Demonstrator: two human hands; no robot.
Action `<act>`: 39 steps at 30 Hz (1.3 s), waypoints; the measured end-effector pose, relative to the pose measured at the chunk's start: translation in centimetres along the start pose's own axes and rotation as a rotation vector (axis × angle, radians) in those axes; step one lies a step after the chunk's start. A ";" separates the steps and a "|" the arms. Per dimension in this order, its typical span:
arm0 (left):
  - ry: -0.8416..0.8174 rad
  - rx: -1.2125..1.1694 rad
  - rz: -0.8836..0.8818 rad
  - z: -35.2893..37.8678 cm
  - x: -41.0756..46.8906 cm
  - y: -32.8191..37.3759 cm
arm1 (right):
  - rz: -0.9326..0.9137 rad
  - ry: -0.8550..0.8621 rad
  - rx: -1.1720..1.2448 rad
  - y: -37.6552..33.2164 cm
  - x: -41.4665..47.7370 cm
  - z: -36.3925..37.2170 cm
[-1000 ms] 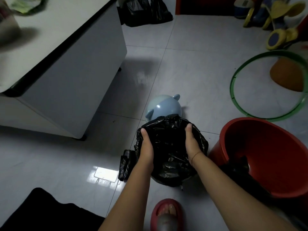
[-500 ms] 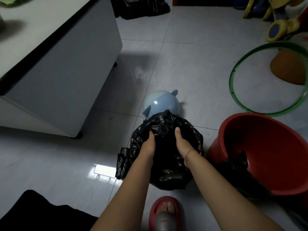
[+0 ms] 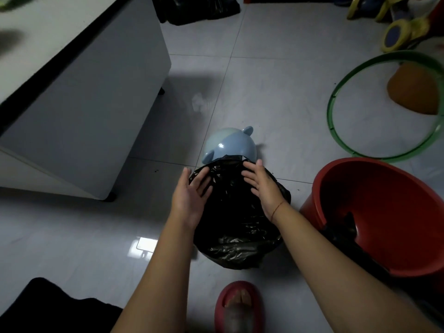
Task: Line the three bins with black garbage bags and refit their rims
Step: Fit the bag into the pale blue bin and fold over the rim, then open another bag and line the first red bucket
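A small bin draped in a black garbage bag [image 3: 236, 219] stands on the tiled floor in front of me. My left hand [image 3: 191, 197] lies flat against the bag's left side, fingers spread. On the bag's upper right side rests my right hand [image 3: 263, 188], also with fingers apart. Just behind the bag sits a light blue piece with two ear-like knobs [image 3: 228, 145]. A big red bin [image 3: 382, 212] stands to the right, with black bag material [image 3: 343, 230] inside its near edge. A green rim hoop [image 3: 384, 106] lies on the floor beyond it.
A white cabinet [image 3: 79, 99] with a dark edge fills the left. Black bags [image 3: 201, 7] lie at the far wall. Yellow toys [image 3: 403, 30] and an orange object [image 3: 413, 92] sit far right. A red slipper on a foot [image 3: 239, 306] is at the bottom, a black mat [image 3: 55, 306] bottom left.
Both hands let go of the bag's top and opened, moving outward to its sides. The bag now sits smoother over the bin.
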State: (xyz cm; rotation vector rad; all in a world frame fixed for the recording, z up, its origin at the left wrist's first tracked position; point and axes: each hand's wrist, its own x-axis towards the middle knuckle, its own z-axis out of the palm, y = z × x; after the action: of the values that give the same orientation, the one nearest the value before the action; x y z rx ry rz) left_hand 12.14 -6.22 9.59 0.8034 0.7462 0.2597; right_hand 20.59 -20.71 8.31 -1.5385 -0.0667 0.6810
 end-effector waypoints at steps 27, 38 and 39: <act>-0.308 0.780 -0.123 11.4 -10.6 -15.4 | 0.238 0.645 0.117 5.6 -22.6 -16.8; -0.692 0.915 -0.082 10.7 -13.9 -12.5 | 0.256 0.424 0.354 5.1 -22.6 -17.2; -0.723 0.926 -0.114 10.5 -14.2 -12.0 | 0.265 0.421 0.386 4.8 -22.7 -17.4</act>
State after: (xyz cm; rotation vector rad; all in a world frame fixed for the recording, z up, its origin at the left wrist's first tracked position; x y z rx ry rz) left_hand 8.45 -27.00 12.75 1.6007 0.1802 -0.5138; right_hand 8.18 -46.75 11.08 -1.2946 0.5640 0.5246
